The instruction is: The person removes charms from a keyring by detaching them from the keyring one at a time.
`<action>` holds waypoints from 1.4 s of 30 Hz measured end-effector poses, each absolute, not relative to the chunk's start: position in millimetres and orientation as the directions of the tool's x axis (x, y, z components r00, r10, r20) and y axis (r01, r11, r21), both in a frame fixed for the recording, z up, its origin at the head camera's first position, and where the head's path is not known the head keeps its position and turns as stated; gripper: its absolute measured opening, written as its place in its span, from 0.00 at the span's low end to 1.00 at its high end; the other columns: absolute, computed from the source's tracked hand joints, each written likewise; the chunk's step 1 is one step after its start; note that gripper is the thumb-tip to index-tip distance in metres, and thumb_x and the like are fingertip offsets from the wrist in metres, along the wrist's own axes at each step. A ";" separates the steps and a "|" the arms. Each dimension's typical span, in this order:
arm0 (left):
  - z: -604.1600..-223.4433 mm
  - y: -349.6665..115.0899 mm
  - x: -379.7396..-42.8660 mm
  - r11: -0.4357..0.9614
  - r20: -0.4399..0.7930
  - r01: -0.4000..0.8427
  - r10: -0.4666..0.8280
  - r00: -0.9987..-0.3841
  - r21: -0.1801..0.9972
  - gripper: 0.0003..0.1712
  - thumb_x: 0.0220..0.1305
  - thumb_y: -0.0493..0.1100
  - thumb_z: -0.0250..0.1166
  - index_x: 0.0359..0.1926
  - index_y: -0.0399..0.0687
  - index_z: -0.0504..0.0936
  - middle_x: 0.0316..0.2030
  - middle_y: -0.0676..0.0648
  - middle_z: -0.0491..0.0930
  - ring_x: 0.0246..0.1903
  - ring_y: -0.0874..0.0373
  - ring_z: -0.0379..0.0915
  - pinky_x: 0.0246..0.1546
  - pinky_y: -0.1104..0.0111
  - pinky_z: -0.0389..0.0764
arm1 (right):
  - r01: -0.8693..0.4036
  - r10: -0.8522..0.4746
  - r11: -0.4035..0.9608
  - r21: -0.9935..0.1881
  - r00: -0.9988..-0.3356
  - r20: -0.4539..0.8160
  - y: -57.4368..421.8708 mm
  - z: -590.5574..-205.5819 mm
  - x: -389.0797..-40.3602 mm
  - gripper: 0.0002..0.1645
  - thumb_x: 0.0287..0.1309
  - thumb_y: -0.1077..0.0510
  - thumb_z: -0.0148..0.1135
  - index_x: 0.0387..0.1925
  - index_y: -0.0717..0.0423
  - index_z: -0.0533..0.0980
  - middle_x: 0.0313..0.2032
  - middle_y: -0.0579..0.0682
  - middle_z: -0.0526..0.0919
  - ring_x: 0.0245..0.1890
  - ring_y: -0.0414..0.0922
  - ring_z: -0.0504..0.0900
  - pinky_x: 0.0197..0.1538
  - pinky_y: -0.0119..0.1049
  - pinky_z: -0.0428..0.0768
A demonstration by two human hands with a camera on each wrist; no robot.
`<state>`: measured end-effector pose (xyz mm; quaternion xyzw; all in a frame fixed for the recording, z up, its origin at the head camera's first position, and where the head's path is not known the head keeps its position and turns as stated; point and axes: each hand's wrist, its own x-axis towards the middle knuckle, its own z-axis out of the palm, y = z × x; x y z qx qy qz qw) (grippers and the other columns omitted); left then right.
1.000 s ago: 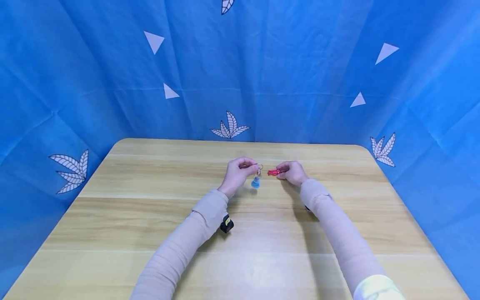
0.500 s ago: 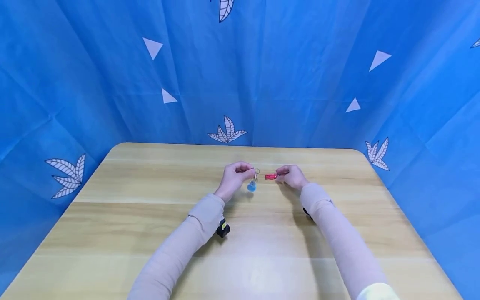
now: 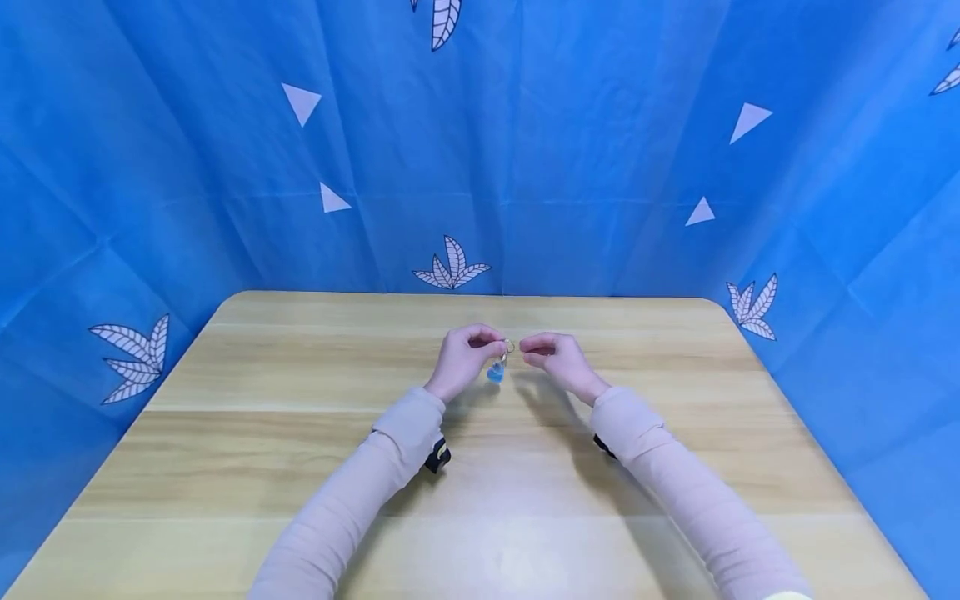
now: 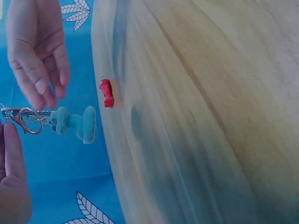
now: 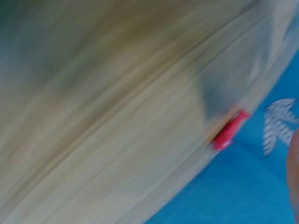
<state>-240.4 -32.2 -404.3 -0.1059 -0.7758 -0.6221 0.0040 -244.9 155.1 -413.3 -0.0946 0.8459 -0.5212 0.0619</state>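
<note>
While the left hand (image 3: pixel 459 362) is pinching a keychain (image 4: pixel 21 113) by its metal end, a blue charm (image 3: pixel 495 373) is hanging at four o'clock from that hand. At three o'clock the right hand (image 3: pixel 558 362) is hovering near, fingers loose. In the left wrist view, a red trinket (image 4: pixel 106 93) is lying on the wooden table (image 3: pixel 285 467), two o'clock from the charm. A blue curtain (image 3: pixel 600 150) is rising beyond, at twelve.

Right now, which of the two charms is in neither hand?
The red charm: it appears to lie loose on the table, whereas the blue charm hangs from the left hand.
</note>
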 end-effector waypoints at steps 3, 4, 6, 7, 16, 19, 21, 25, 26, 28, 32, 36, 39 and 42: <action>-401.8 -32.4 -241.2 0.212 0.156 0.190 0.165 -0.974 0.959 0.07 0.55 0.39 0.66 0.36 0.42 0.82 0.34 0.46 0.82 0.35 0.57 0.76 0.41 0.70 0.79 | -0.135 -0.283 0.384 -0.914 -0.959 0.023 145.1 -411.5 -240.2 0.17 0.56 0.67 0.57 0.49 0.66 0.74 0.49 0.61 0.79 0.50 0.53 0.78 0.53 0.38 0.77; -401.1 -32.3 -241.7 0.212 0.163 0.196 0.161 -0.973 0.957 0.07 0.56 0.39 0.65 0.36 0.42 0.82 0.35 0.45 0.82 0.36 0.57 0.76 0.40 0.70 0.79 | -0.140 -0.297 0.364 -0.921 -0.954 0.028 142.9 -411.3 -239.5 0.17 0.56 0.68 0.57 0.49 0.66 0.74 0.49 0.61 0.79 0.50 0.53 0.78 0.53 0.38 0.77; -400.2 -32.1 -242.4 0.213 0.179 0.208 0.146 -0.973 0.955 0.07 0.56 0.39 0.65 0.36 0.42 0.82 0.35 0.45 0.82 0.35 0.58 0.76 0.39 0.71 0.78 | -0.133 -0.319 0.334 -0.933 -0.947 0.020 139.4 -411.0 -238.4 0.18 0.55 0.70 0.57 0.50 0.66 0.73 0.48 0.62 0.79 0.50 0.54 0.78 0.54 0.38 0.77; -400.2 -32.0 -242.6 0.209 0.184 0.210 0.137 -0.973 0.955 0.07 0.56 0.39 0.65 0.36 0.41 0.82 0.35 0.45 0.82 0.35 0.58 0.76 0.38 0.71 0.78 | -0.131 -0.337 0.325 -0.937 -0.941 0.015 138.2 -411.6 -238.1 0.19 0.55 0.70 0.57 0.50 0.66 0.73 0.49 0.62 0.78 0.51 0.54 0.77 0.54 0.39 0.77; -398.0 -31.2 -240.8 0.181 0.162 0.186 0.139 -0.977 0.966 0.06 0.56 0.38 0.65 0.35 0.41 0.82 0.34 0.45 0.82 0.33 0.59 0.75 0.37 0.72 0.78 | -0.061 -0.386 0.292 -0.954 -0.920 -0.060 129.9 -418.5 -240.4 0.20 0.51 0.67 0.63 0.48 0.63 0.74 0.48 0.60 0.80 0.51 0.51 0.78 0.55 0.39 0.76; -398.9 -31.3 -239.7 0.176 0.166 0.192 0.148 -0.975 0.966 0.06 0.56 0.37 0.65 0.36 0.41 0.82 0.34 0.45 0.82 0.33 0.60 0.75 0.37 0.72 0.78 | -0.053 -0.387 0.273 -0.961 -0.920 -0.059 127.3 -420.4 -239.6 0.21 0.52 0.67 0.62 0.50 0.63 0.74 0.48 0.60 0.80 0.51 0.51 0.78 0.54 0.38 0.77; -399.2 -32.5 -239.9 0.174 0.178 0.202 0.145 -0.973 0.964 0.06 0.56 0.37 0.64 0.36 0.40 0.82 0.34 0.45 0.82 0.33 0.60 0.75 0.35 0.73 0.78 | -0.068 -0.395 0.271 -0.960 -0.917 -0.047 126.4 -420.6 -239.2 0.21 0.52 0.68 0.61 0.50 0.66 0.73 0.48 0.61 0.80 0.51 0.52 0.78 0.52 0.37 0.78; -397.7 -37.4 -240.9 0.183 0.201 0.224 0.133 -0.970 0.957 0.05 0.57 0.36 0.63 0.35 0.40 0.82 0.33 0.45 0.81 0.30 0.60 0.73 0.31 0.74 0.76 | -0.100 -0.403 0.278 -0.955 -0.915 -0.021 126.9 -420.1 -241.2 0.19 0.54 0.67 0.59 0.49 0.70 0.72 0.47 0.63 0.79 0.49 0.50 0.79 0.51 0.36 0.78; -397.5 -38.8 -241.3 0.190 0.204 0.227 0.132 -0.970 0.955 0.05 0.57 0.36 0.63 0.35 0.41 0.82 0.33 0.45 0.81 0.30 0.60 0.73 0.31 0.74 0.75 | -0.107 -0.402 0.282 -0.953 -0.915 -0.016 127.5 -419.7 -241.9 0.19 0.54 0.67 0.59 0.49 0.70 0.72 0.47 0.63 0.79 0.49 0.49 0.79 0.51 0.35 0.78; -397.5 -40.8 -242.3 0.192 0.205 0.228 0.132 -0.970 0.954 0.05 0.58 0.37 0.63 0.35 0.41 0.82 0.32 0.45 0.81 0.30 0.60 0.72 0.30 0.74 0.74 | -0.107 -0.393 0.290 -0.951 -0.919 -0.017 129.4 -417.8 -242.7 0.19 0.55 0.67 0.59 0.49 0.69 0.73 0.47 0.62 0.79 0.48 0.48 0.79 0.51 0.35 0.78; -398.7 -43.1 -244.0 0.178 0.201 0.221 0.124 -0.972 0.959 0.05 0.58 0.38 0.63 0.35 0.40 0.82 0.33 0.45 0.80 0.31 0.60 0.71 0.31 0.74 0.73 | -0.098 -0.383 0.291 -0.952 -0.923 -0.022 133.5 -413.2 -242.4 0.18 0.56 0.66 0.59 0.49 0.67 0.73 0.47 0.62 0.80 0.48 0.49 0.80 0.50 0.33 0.78; -397.0 -43.3 -244.1 0.155 0.192 0.212 0.132 -0.972 0.965 0.06 0.59 0.38 0.63 0.36 0.39 0.81 0.33 0.46 0.80 0.32 0.60 0.72 0.33 0.73 0.74 | -0.112 -0.384 0.275 -0.955 -0.923 -0.002 136.6 -409.9 -242.7 0.17 0.56 0.66 0.59 0.48 0.67 0.74 0.47 0.62 0.80 0.47 0.51 0.80 0.47 0.32 0.80; -388.6 -42.3 -241.3 0.108 0.174 0.191 0.147 -0.974 0.976 0.07 0.59 0.37 0.62 0.36 0.37 0.80 0.32 0.47 0.79 0.33 0.60 0.72 0.37 0.72 0.76 | -0.156 -0.388 0.270 -0.950 -0.921 0.041 138.3 -406.5 -244.0 0.16 0.55 0.66 0.59 0.47 0.67 0.75 0.46 0.63 0.80 0.46 0.52 0.80 0.45 0.32 0.80; -382.8 -43.2 -242.5 0.046 0.163 0.171 0.151 -0.975 0.984 0.07 0.59 0.37 0.62 0.37 0.35 0.79 0.32 0.49 0.79 0.34 0.60 0.73 0.42 0.71 0.77 | -0.205 -0.395 0.280 -0.938 -0.915 0.082 138.4 -401.7 -244.9 0.15 0.55 0.66 0.60 0.46 0.67 0.76 0.45 0.65 0.80 0.43 0.50 0.82 0.44 0.33 0.81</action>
